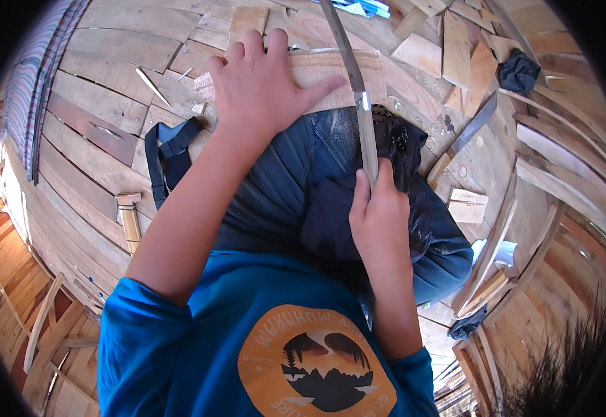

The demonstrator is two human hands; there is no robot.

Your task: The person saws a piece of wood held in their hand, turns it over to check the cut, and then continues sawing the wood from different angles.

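A pale wooden board (320, 73) lies crosswise in front of my legs. My left hand (258, 90) presses on its left part, fingers bent toward the far edge and thumb stretched right along its face. My right hand (381, 208) is closed round the wooden handle of a machete (350, 59). Its long grey blade points away from me and passes over the board's right part, just right of my left thumb. Whether the blade touches the wood, I cannot tell.
A second machete (475, 126) lies on the plank floor (101, 62) to the right. Wood offcuts (456, 52) and a dark crumpled cloth (519, 71) are at the far right. A black strap (176, 149) and a small wooden piece (130, 226) lie left of my legs.
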